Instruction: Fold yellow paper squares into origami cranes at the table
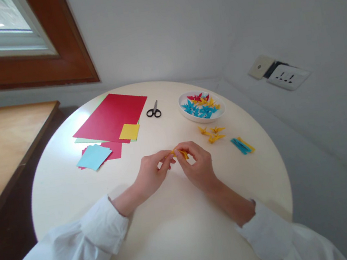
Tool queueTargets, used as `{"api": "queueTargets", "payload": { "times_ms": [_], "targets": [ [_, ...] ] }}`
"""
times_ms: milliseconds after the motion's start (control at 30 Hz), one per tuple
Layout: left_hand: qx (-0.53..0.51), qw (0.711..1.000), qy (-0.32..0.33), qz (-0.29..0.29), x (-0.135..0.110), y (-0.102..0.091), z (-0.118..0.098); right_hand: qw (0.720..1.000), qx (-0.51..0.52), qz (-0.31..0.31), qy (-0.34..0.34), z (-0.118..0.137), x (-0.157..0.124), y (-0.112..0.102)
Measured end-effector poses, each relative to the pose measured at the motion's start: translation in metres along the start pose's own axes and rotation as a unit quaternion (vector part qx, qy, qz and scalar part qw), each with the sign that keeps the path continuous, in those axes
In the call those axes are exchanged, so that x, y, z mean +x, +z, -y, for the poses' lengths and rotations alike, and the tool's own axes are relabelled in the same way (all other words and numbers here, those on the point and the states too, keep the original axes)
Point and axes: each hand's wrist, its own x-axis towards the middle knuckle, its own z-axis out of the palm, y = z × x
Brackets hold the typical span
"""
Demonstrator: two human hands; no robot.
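A small folded yellow paper piece [183,154] is pinched between both my hands, above the middle of the round table. My left hand [151,172] grips its left end with thumb and fingertips. My right hand [198,164] holds the right part, thumb in front, so much of the paper is hidden. Just beyond my right hand lie several yellow paper cranes [213,134]. Farther back, a white dish [204,119] holds blue, yellow and red paper cranes [201,107].
Black-handled scissors [154,110] lie at the back of the white table [184,242]. Large red sheets [110,116] are to the left, with a yellow square [129,132] and light-blue squares [94,156]. Blue and yellow folded strips [243,146] lie at the right. A wall socket [286,77] is beyond.
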Motion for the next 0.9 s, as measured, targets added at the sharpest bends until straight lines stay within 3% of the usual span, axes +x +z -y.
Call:
{"api": "queueTargets", "payload": {
  "times_ms": [367,900],
  "targets": [
    [-0.011,1.0,-0.011,-0.003,-0.0015,0.0001,-0.0008,1.0,0.0,-0.002,-0.005,0.0015,0.0009,0.0019],
    [-0.062,0.996,-0.02,0.06,-0.0003,-0.0027,-0.0024,1.0,-0.007,-0.009,-0.001,-0.0045,-0.0003,0.0013]
  ]
}}
